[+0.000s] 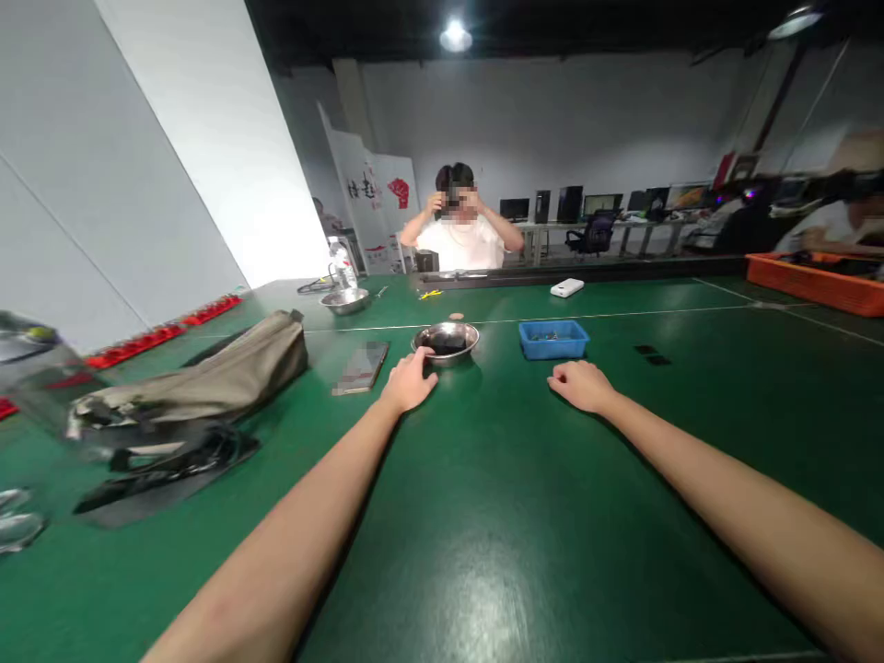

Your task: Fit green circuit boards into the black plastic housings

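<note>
My left hand (410, 379) rests at the near left rim of a round metal bowl (472, 348), its fingers at the rim and closed on it. Something dark lies inside that bowl. To the right, my right hand (581, 384) lies on the green table (483, 479) with its fingers curled in and nothing visible in them. Just beyond it stands a blue plastic tray (554, 350) holding small pieces too small to tell apart. Two small black flat pieces (653, 355) lie right of the tray.
A phone (362, 368) and a grey-brown bag (241, 368) lie on the left. Farther back are a second metal bowl (345, 302), a bottle (341, 262) and a white object (567, 288). An orange crate (815, 284) stands far right. A person (462, 235) sits opposite.
</note>
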{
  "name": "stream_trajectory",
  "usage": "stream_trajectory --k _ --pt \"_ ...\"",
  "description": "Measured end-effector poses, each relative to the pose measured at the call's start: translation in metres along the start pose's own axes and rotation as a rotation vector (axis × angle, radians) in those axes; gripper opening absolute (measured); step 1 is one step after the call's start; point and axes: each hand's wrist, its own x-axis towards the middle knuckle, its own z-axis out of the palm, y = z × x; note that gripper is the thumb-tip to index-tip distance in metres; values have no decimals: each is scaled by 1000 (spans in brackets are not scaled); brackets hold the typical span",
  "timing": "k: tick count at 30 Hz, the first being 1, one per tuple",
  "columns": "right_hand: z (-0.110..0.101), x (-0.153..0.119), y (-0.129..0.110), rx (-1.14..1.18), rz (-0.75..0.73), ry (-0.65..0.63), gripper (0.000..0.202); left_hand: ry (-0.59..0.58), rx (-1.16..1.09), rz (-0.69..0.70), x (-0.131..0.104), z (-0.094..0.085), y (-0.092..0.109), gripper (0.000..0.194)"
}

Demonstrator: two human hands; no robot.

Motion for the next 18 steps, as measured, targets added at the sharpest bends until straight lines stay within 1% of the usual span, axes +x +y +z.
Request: stream_trajectory --k 18 --pt "-4 -1 1 17 -15 4 33 14 -21 -1 -2 -3 3 47"
